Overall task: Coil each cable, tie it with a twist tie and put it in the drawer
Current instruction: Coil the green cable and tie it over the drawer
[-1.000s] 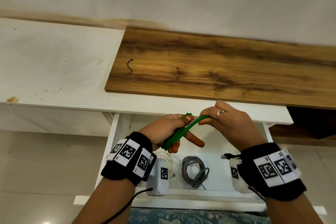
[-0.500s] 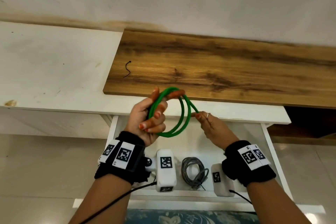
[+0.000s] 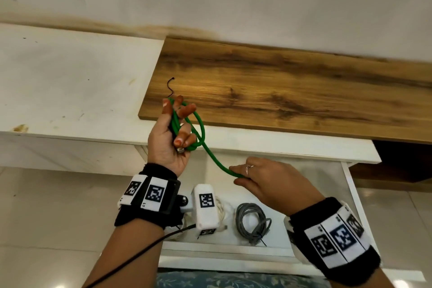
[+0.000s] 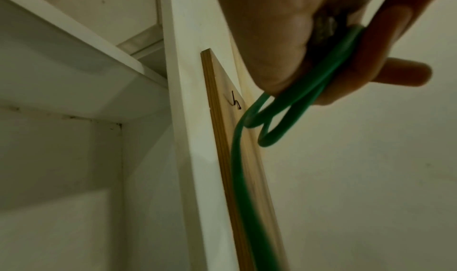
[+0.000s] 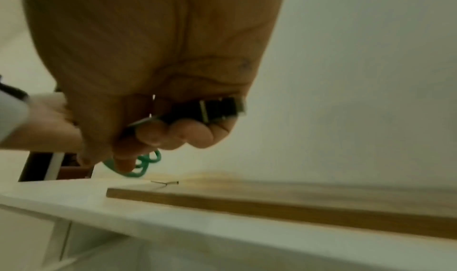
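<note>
My left hand (image 3: 174, 133) is raised above the drawer and grips the loops of a green cable (image 3: 199, 133), its fingers curled round the coil (image 4: 319, 91). One strand of the cable runs down and right into my right hand (image 3: 243, 176), which pinches it over the open white drawer (image 3: 351, 196). In the right wrist view the fingers (image 5: 173, 136) curl round the cable's dark plug end (image 5: 212, 109). A black twist tie (image 3: 170, 87) lies on the wooden board (image 3: 292, 93). A coiled grey cable (image 3: 253, 221) lies in the drawer.
A white cable (image 3: 221, 206) lies partly hidden in the drawer behind the left wrist camera. The wooden board rests on a white desk (image 3: 70, 86) against a white wall. A dark opening (image 3: 402, 159) sits below the board at right.
The left hand has lifted the green coil higher and turned it edge-on. The right hand has dropped down and right over the drawer, drawing one strand out of the coil.
</note>
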`<act>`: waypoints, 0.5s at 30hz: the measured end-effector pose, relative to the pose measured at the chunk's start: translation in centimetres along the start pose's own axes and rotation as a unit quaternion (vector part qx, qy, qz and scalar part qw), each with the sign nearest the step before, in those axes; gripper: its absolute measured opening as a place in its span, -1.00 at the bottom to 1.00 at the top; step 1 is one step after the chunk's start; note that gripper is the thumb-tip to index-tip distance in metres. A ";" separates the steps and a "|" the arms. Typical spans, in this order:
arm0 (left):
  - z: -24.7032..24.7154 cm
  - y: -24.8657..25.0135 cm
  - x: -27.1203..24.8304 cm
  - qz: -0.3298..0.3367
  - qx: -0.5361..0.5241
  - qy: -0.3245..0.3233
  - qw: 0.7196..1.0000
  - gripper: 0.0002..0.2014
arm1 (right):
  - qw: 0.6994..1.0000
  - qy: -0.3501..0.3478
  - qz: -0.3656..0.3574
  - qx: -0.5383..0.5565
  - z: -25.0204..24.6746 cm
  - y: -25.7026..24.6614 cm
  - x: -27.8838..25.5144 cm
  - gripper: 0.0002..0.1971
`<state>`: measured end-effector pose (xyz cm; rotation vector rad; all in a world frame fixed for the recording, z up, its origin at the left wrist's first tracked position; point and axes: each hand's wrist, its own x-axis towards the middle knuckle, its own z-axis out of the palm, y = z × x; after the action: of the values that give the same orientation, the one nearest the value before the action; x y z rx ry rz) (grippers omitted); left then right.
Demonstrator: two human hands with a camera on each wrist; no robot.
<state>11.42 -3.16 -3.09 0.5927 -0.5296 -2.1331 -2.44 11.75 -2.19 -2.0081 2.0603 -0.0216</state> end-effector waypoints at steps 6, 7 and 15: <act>1.1 -1.9 -0.6 -0.066 0.137 0.002 0.988 -0.79 | 0.977 0.163 -0.119 -0.071 -1.3 -0.7 -0.7 -0.70; 1.4 -2.3 -0.8 -0.080 0.158 -0.001 0.984 -0.78 | 0.972 0.175 -0.125 -0.095 -1.4 -0.6 -0.8 -0.70; 3.0 -4.6 -2.2 -0.233 0.246 -0.093 0.936 -0.72 | 0.955 0.267 -0.115 -0.057 -1.1 1.2 -0.3 -0.75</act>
<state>8.08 1.69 -2.76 0.8614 -1.1438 -2.5313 -3.81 11.89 -1.30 -2.5182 2.1357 -0.5623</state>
